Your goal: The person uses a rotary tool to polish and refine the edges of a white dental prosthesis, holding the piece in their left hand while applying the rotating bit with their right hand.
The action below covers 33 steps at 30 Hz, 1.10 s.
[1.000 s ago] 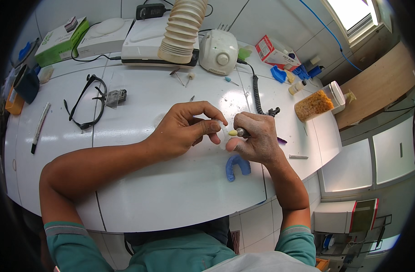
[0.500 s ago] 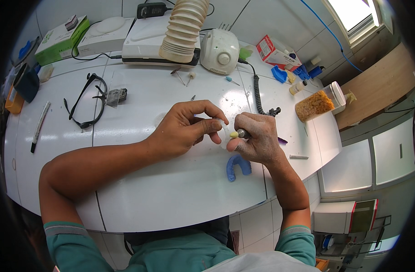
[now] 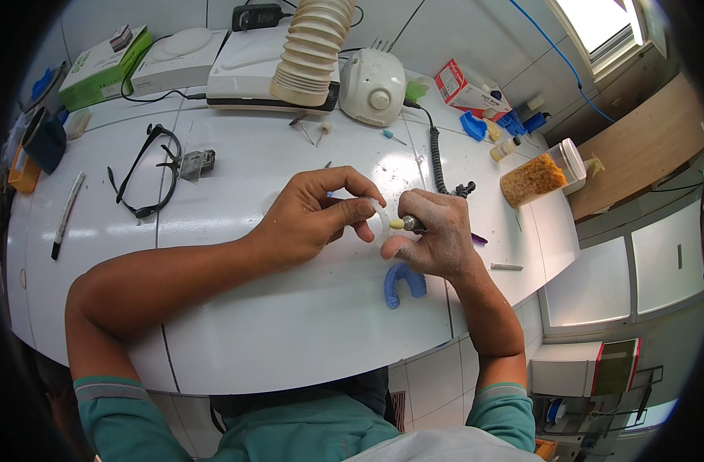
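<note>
A: Where was the translucent arch point(image 3: 383, 222)?

B: Between the hands, above the surface point(image 3: 290, 331). The left hand point(image 3: 313, 212) pinched it between thumb and forefinger.

A: And the right hand point(image 3: 436, 231)?

B: It was wrapped round the handpiece point(image 3: 414, 224), thumb reaching toward the arch. The yellow tip point(image 3: 397, 224) sat at the arch's edge — whether touching, I couldn't tell.

A: What did good work call for?

B: Light, sweeping strokes, I judged — the right thumb braced, the left fingertips clear of the tip, and the blue horseshoe piece point(image 3: 396, 286) below left undisturbed.
</note>
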Tool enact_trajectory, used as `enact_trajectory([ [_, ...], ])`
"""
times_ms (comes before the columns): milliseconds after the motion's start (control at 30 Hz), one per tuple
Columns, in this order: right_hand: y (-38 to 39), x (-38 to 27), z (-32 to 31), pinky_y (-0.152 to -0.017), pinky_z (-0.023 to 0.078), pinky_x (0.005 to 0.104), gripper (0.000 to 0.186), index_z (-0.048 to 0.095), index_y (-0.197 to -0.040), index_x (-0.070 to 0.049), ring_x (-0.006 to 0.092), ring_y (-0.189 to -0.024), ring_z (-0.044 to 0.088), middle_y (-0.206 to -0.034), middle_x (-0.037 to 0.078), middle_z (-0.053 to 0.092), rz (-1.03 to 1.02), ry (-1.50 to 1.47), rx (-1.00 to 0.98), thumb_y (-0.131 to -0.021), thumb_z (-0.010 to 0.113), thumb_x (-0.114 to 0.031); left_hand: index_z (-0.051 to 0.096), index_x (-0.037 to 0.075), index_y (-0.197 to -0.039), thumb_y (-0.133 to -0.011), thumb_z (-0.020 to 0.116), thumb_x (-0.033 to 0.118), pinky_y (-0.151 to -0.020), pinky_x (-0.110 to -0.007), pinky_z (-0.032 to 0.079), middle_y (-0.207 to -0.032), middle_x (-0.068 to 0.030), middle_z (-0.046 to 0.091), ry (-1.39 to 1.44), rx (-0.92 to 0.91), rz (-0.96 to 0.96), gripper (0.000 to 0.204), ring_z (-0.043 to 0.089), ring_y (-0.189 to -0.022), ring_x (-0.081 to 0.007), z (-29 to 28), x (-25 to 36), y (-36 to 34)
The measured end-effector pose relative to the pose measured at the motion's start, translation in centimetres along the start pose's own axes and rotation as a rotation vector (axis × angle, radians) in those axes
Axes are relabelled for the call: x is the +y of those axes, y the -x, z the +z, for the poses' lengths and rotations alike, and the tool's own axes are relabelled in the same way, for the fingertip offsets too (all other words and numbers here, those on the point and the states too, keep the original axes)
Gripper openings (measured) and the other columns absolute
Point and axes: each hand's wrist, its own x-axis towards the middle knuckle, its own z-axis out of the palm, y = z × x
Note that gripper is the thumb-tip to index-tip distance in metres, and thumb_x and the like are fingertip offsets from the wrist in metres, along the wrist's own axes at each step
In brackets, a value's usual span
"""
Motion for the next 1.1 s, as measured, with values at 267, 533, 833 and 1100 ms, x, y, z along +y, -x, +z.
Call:
enact_trajectory([
  [267, -0.1, 0.2, 0.1, -0.044, 0.036, 0.0290, 0.065, 0.058, -0.071, -0.014, 0.0115, -0.049, 0.052, -0.057, -0.002, 0.054, -0.027, -0.006, 0.003, -0.071, 0.085, -0.073, 0.070, 0.005, -0.115, -0.107, 0.067, 0.015, -0.052, -0.019, 0.041, -0.088, -0.0042, 0.072, -0.024, 0.018, 0.001, 0.013, 0.067, -0.077, -0.0041, 0.3, 0.3, 0.1],
  [533, -0.4, -0.6, -1.0, -0.046, 0.037, 0.0279, 0.046, 0.068, -0.081, -0.012, 0.0108, -0.049, 0.053, -0.058, -0.002, 0.056, -0.127, -0.115, 0.098, -0.073, 0.097, -0.047, 0.071, 0.007, -0.120, -0.106, 0.068, 0.017, -0.057, -0.021, 0.043, -0.089, -0.0040, 0.073, -0.012, 0.021, -0.011, 0.017, 0.066, -0.077, -0.0054, -0.2, 0.4, 0.0],
  [833, -0.3, -0.3, -0.5, -0.046, 0.038, 0.0279, 0.025, 0.069, -0.080, -0.012, 0.0110, -0.047, 0.054, -0.057, -0.001, 0.057, -0.230, -0.108, 0.163, -0.079, 0.094, -0.019, 0.076, 0.006, -0.121, -0.097, 0.075, 0.002, -0.086, -0.026, 0.060, -0.113, -0.0070, 0.068, -0.293, 0.068, 0.446, 0.025, 0.069, -0.102, -0.0134, 0.9, -0.3, 0.2],
  [1100, -0.3, -0.2, -0.6, -0.046, 0.038, 0.0279, 0.031, 0.065, -0.077, -0.013, 0.0121, -0.047, 0.055, -0.057, -0.002, 0.057, -0.176, -0.097, 0.113, -0.079, 0.095, -0.023, 0.077, 0.006, -0.121, -0.097, 0.068, -0.008, -0.095, -0.027, 0.063, -0.108, -0.0068, 0.064, -0.448, 0.059, 0.366, 0.029, 0.068, -0.105, -0.0148, 0.6, 0.5, 0.4],
])
